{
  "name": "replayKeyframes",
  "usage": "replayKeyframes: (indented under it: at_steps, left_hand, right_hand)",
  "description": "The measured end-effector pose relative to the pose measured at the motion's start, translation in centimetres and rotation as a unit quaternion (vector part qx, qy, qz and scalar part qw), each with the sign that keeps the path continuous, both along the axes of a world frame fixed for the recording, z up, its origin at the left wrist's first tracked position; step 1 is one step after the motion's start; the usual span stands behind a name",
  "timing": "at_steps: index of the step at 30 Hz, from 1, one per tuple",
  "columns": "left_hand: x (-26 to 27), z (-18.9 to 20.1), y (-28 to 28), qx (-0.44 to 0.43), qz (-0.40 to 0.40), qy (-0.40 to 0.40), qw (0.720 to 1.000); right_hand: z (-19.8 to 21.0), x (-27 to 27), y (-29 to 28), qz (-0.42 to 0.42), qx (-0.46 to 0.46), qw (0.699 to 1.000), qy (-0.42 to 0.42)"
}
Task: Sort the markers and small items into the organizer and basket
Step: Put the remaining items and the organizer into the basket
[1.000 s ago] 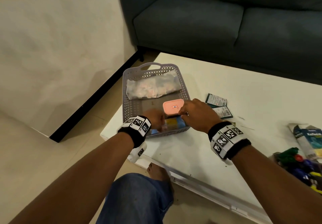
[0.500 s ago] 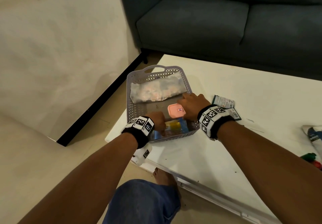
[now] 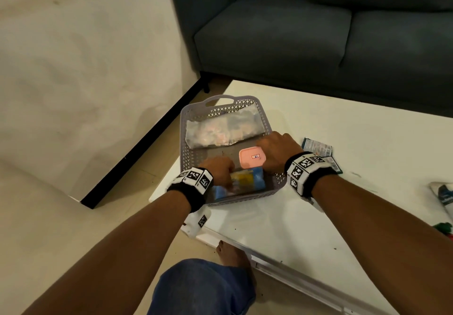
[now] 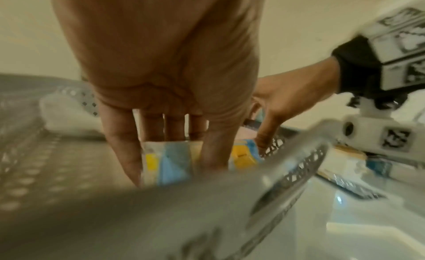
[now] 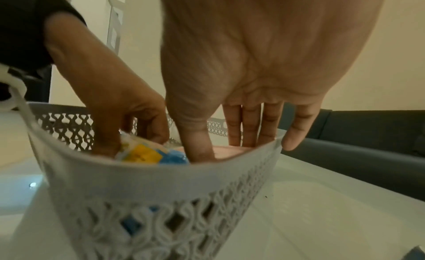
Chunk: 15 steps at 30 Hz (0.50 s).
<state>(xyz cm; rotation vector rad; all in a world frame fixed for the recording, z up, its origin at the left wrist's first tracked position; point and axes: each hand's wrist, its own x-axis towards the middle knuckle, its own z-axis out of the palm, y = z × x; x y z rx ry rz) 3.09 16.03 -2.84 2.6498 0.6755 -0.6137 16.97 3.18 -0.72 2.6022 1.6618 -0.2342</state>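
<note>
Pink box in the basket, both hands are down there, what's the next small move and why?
Probably let go and lift the right hand out: the pink box already sits in the basket beside the blue-and-yellow packet that the left hand grips, and packets still lie on the table.

A grey perforated plastic basket (image 3: pixel 193 153) with a cut-out handle sits at the white worktop's (image 3: pixel 318 128) 9 o'clock corner. Inside, a clear crinkled bag (image 3: pixel 220 131) lies at 12 o'clock, a pink-lidded box (image 3: pixel 251 158) at centre-right, and a blue-and-yellow packet (image 3: pixel 245 181) against the 6 o'clock wall.
</note>
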Motion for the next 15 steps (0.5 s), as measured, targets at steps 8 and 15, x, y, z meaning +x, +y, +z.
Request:
replayKeyframes:
  at_steps: [8,15]
  left_hand:
    - [0.7,-0.7,0.6,-0.083,0.027,-0.031,0.996]
    - [0.5,-1.1,0.7,-0.035,0.027,-0.061,0.997]
  right_hand:
    - [2.7,-0.2,0.1,-0.036,0.066,0.997,-0.013]
    - [2.0,-2.2,-1.7,-0.066,-0.025,0.997,-0.012]
